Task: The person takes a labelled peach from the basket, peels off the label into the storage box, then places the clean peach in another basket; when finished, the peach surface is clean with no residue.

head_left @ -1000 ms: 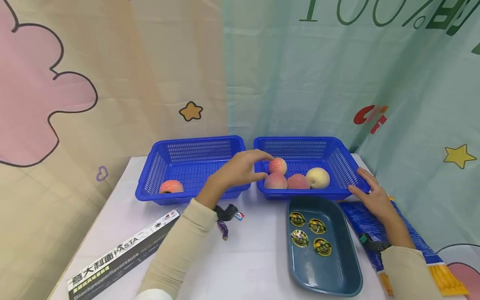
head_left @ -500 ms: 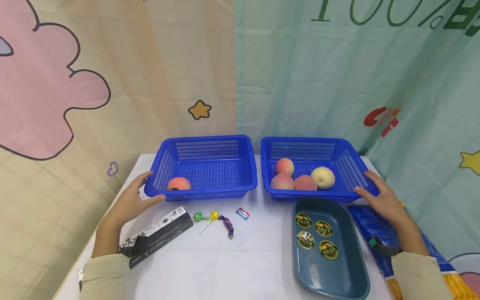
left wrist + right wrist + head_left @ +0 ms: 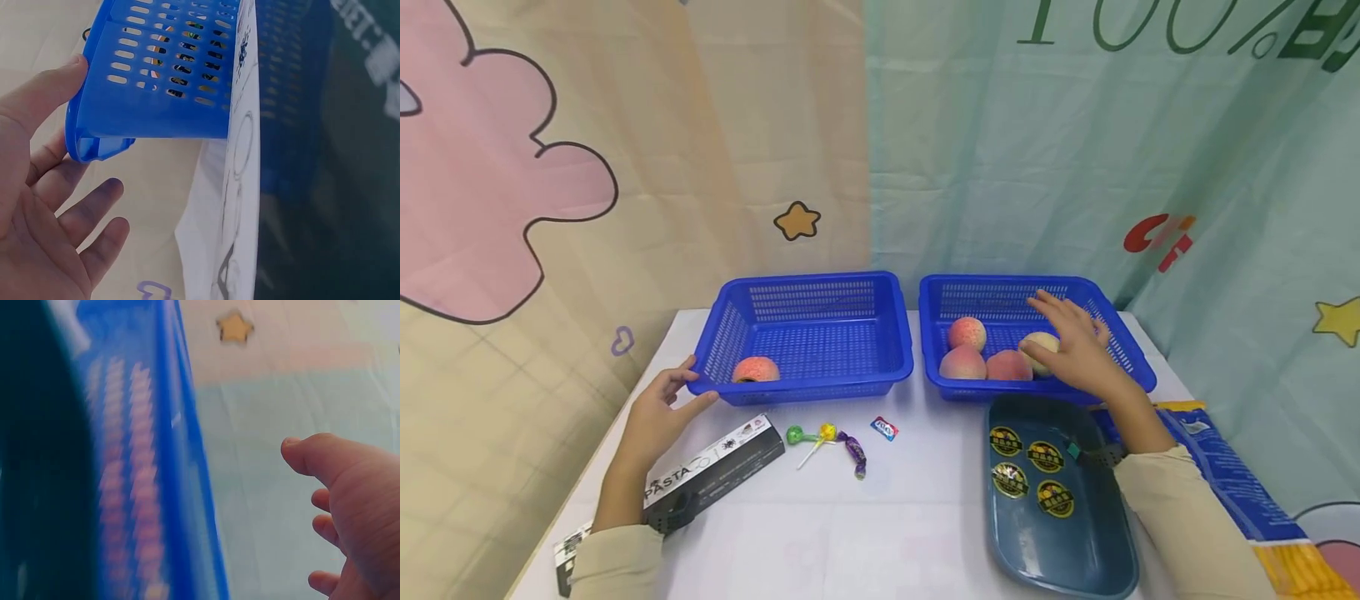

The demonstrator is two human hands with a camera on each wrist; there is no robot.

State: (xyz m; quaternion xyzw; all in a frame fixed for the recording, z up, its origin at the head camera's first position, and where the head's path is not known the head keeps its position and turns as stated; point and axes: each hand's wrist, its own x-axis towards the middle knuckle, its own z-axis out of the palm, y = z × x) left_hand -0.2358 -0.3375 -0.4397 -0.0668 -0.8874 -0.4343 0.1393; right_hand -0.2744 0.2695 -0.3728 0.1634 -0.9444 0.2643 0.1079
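My left hand [image 3: 658,417] holds the front left corner of the left blue plastic basket [image 3: 820,337]; in the left wrist view the thumb lies at the rim [image 3: 75,112] and the other fingers are loosely bent. One red peach [image 3: 756,368] sits in that basket. My right hand [image 3: 1078,350], fingers spread and nothing in it, is over the right blue basket [image 3: 992,292], partly covering a pale yellow peach [image 3: 1041,340]. Several pinkish peaches [image 3: 962,363] lie to its left. The right wrist view shows the right hand [image 3: 362,500] apart from the blurred basket rim.
A dark teal tray [image 3: 1060,550] with gold stickers stands in front of the right basket, beside a blue and yellow bag [image 3: 1232,483]. A black pasta box [image 3: 730,467] lies under the left forearm. Lollipops [image 3: 827,432] and wrapped candies [image 3: 853,454] lie in the middle.
My left hand has gone from the peaches in the right basket to the left basket's corner. My right hand has left the right basket's right rim and moved inward over it.
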